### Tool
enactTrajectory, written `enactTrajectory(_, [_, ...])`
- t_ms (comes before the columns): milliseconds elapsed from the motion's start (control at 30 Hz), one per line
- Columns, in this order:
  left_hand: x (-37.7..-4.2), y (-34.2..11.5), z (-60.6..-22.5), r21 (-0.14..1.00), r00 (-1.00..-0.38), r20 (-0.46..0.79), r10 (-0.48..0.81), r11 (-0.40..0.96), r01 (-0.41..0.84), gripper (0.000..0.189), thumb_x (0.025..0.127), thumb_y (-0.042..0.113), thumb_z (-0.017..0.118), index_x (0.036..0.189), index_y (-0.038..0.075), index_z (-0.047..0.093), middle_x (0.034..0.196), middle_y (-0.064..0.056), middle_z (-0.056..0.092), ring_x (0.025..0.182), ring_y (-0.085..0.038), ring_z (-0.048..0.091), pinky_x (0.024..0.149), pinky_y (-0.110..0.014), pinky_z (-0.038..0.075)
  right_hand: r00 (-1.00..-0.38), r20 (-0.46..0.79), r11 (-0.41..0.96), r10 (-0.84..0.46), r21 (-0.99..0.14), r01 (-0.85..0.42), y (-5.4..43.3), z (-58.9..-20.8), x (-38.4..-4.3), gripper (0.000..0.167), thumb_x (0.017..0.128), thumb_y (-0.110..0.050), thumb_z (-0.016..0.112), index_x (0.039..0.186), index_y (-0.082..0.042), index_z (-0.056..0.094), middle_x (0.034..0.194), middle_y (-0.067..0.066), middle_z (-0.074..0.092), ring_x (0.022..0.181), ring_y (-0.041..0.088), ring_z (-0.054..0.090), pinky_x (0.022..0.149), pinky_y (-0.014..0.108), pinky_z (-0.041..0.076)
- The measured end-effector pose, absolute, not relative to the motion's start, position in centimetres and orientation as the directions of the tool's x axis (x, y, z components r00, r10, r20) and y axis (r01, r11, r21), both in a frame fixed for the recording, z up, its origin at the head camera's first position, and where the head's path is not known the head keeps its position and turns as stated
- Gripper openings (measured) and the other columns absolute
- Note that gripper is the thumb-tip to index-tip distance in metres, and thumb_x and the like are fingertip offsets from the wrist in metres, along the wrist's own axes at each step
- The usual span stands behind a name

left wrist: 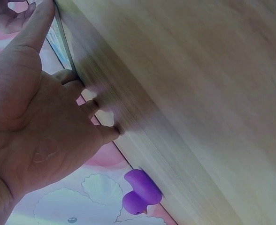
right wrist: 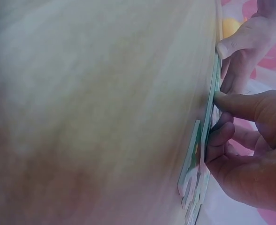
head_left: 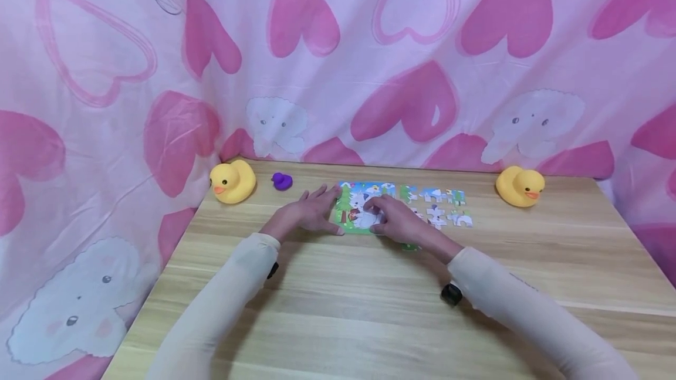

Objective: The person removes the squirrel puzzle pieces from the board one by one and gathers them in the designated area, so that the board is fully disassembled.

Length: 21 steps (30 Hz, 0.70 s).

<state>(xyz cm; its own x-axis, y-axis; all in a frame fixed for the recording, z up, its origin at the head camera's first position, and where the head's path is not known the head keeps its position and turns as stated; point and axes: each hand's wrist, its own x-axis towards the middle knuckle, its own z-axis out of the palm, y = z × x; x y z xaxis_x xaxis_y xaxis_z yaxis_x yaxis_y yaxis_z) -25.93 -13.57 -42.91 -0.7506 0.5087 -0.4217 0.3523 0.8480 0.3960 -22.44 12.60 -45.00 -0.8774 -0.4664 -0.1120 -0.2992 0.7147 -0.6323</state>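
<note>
A colourful jigsaw puzzle (head_left: 345, 204) with a white cartoon animal lies on the table, its left part showing a joined picture. My left hand (head_left: 317, 210) rests at its left edge, fingers extended and thumb near the lower left corner. Over the puzzle's right part is my right hand (head_left: 398, 219), fingers bent and thumb at the lower edge. In the right wrist view its thumb (right wrist: 229, 104) and bent fingers touch the puzzle; whether they pinch a piece is hidden. Several loose puzzle pieces (head_left: 436, 216) lie right of that hand, and a green piece (head_left: 411, 247) lies below it.
A purple toy duck (head_left: 282, 181) sits left of the puzzle. Larger yellow ducks stand at the back corners, one left (head_left: 235, 182) and one right (head_left: 520, 186). A pink heart-patterned curtain (head_left: 327, 104) hangs behind the wooden table (head_left: 338, 309).
</note>
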Motion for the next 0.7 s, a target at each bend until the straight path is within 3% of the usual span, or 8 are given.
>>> enactTrajectory(300, [-25.83,-13.64,-42.91,0.401,-0.752,-0.426,0.503,0.850,0.341,0.118,0.092,0.057,0.076,0.172,0.017,-0.001,0.181,-0.004,-0.005,0.168,-0.032,-0.008,0.135,-0.062,-0.004,-0.860,-0.137,0.721,-0.492,-0.617,-0.314,12.53,-44.75,-22.56,0.045,0.095,-0.013,0.077,0.139,-0.023,0.068,0.132,0.011,0.062,0.097,0.020,0.064,0.090,0.039,0.060])
enactTrajectory(700, [-26.01,-13.45,-42.68,0.404,-0.748,-0.430,0.506,0.848,0.342,0.117,0.093,0.058,0.075,0.172,0.017,-0.002,0.181,-0.004,-0.005,0.168,-0.031,-0.009,0.135,-0.062,-0.005,-0.838,-0.176,0.733,-0.516,-0.596,-0.326,12.81,-44.59,-23.31,0.043,0.096,-0.016,0.077,0.137,-0.023,0.066,0.129,0.008,0.060,0.098,0.020,0.062,0.087,0.036,0.058])
